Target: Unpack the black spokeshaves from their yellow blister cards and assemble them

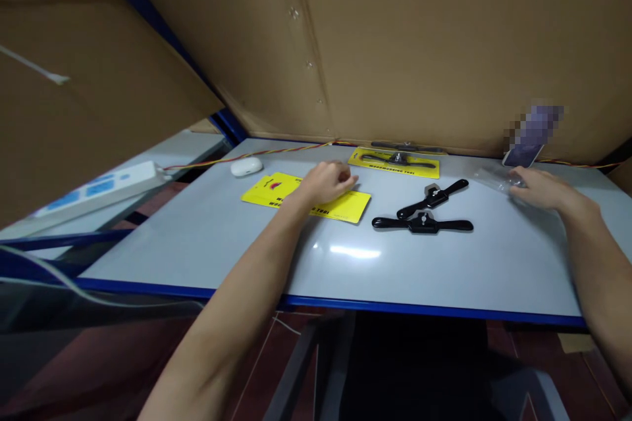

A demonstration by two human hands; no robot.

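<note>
My left hand (326, 182) rests over yellow cardboard cards (269, 191) printed with black lettering, its fingers loosely curled and nothing visible in them. At the right, my right hand (540, 188) is closed on a clear plastic blister cover (494, 177). Between my hands lie two black spokeshaves: one flat toward the front (423, 223), the other slanted behind it (434, 198). Farther back, another spokeshave (399, 159) sits in its package on a yellow card (429, 171). One more dark spokeshave (407, 147) lies behind that, close to the back panel.
A white earbud case (246, 166) is at the table's back left. A phone-like object (530, 138), partly pixelated, leans by the back panel (419, 46). A power strip (103, 187) lies on the left side table, with twisted wires (247, 156) running along the back.
</note>
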